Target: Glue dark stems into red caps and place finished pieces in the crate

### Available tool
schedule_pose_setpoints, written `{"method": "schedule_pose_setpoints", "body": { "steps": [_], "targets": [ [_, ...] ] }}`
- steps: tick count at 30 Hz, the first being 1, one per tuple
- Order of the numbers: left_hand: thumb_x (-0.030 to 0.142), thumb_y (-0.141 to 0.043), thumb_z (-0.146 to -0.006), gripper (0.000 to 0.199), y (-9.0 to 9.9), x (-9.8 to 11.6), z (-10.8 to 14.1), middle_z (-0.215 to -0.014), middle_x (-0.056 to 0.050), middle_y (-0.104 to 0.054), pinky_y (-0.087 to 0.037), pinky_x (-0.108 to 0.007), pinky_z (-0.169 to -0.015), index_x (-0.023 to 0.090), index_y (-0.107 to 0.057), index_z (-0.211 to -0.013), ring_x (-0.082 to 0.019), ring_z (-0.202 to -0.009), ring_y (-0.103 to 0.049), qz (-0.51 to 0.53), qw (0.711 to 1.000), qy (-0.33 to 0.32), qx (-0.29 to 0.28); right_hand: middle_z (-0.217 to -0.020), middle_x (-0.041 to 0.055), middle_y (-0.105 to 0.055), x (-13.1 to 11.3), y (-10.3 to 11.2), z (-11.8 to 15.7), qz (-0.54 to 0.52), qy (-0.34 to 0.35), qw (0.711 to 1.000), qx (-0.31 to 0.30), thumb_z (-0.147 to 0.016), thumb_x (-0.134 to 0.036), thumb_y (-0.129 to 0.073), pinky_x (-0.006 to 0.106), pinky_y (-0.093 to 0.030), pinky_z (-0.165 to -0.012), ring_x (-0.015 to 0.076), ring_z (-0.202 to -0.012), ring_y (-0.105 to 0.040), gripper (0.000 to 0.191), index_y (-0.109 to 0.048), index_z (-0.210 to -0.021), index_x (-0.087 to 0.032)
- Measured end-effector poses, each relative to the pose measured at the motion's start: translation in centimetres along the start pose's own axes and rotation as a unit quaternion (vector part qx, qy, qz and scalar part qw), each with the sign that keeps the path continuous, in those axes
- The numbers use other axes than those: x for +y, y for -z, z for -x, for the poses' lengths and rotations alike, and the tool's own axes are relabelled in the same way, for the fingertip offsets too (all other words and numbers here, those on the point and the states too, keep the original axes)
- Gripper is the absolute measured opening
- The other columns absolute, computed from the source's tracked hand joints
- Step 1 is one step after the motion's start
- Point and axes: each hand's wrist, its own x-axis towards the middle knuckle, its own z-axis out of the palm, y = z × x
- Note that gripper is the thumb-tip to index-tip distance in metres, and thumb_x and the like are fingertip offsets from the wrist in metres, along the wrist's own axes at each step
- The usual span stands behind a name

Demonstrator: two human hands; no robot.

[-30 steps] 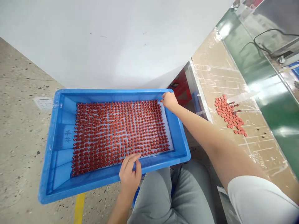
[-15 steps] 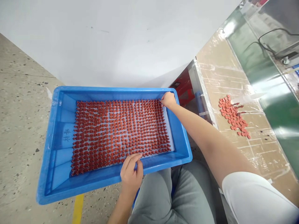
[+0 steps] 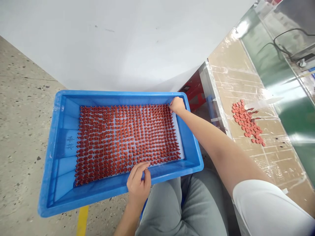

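Rows of red parts (image 3: 125, 137) beside the right hand (image 3: 177, 105)

Head camera faces forward, down onto blue tray (image 3: 118, 93)

white short sleeve (image 3: 268, 206), grey trousers (image 3: 204, 203) and a bare left hand (image 3: 138, 183).

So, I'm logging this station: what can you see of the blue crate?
The blue crate is a shallow rectangular plastic tray with panelled, sloping inner walls, one stamped with characters. Rows of small red pieces cover a pale sheet inside. The left hand curls over the near rim; the right hand touches the far corner.
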Motion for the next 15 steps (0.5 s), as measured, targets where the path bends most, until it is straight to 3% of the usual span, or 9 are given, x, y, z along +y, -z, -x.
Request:
{"method": "schedule_pose_setpoints", "body": {
  "steps": [15],
  "targets": [
    [0.002,-0.052,-0.081,0.030,0.06,0.01,-0.20,-0.097,-0.005,-0.069,-0.053,-0.035,-0.086,0.020,-0.066,-0.101,-0.018,-0.094,-0.064,-0.015,1.000,-0.014,0.011,-0.070,0.0099,-0.069,-0.58,0.37,0.82,0.014,-0.013,1.000,-0.001,-0.080,-0.003,-0.051,0.029,-0.052,-0.086,0.0189,-0.081,-0.068,0.016,-0.064,-0.088,-0.007]
  ]
}}
